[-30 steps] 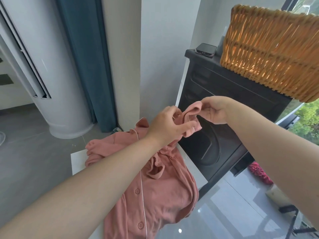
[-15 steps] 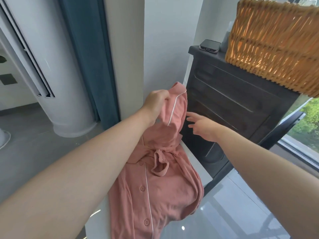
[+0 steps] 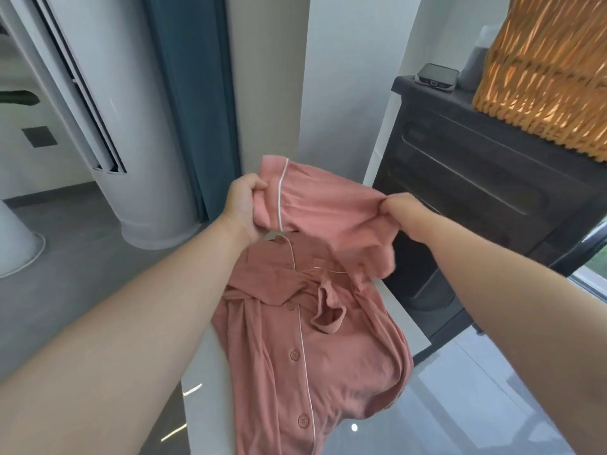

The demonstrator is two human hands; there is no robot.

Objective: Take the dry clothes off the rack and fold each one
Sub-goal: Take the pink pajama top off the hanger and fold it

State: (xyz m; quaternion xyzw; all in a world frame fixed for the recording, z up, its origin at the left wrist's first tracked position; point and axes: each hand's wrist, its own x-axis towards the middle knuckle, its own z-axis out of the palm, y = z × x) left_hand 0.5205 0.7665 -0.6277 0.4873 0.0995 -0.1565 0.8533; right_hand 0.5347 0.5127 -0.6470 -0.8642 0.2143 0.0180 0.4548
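Observation:
A pink button-up pyjama shirt (image 3: 305, 349) with white piping lies crumpled on a white surface (image 3: 399, 310), its lower part hanging over the near edge. One sleeve (image 3: 325, 205) is lifted and stretched above the shirt. My left hand (image 3: 244, 208) grips the sleeve's cuff end at the left. My right hand (image 3: 399, 208) pinches the sleeve's upper edge at the right. The rack is not in view.
A dark cabinet (image 3: 492, 198) stands close on the right, with a wicker basket (image 3: 551, 70) and a small dark device (image 3: 437, 77) on top. A white column unit (image 3: 115, 77) and a teal curtain (image 3: 193, 93) are behind at left. Grey floor lies to the left.
My right hand, open half a second ago, has closed on the sleeve. Both hands have pulled apart, stretching the sleeve flat between them.

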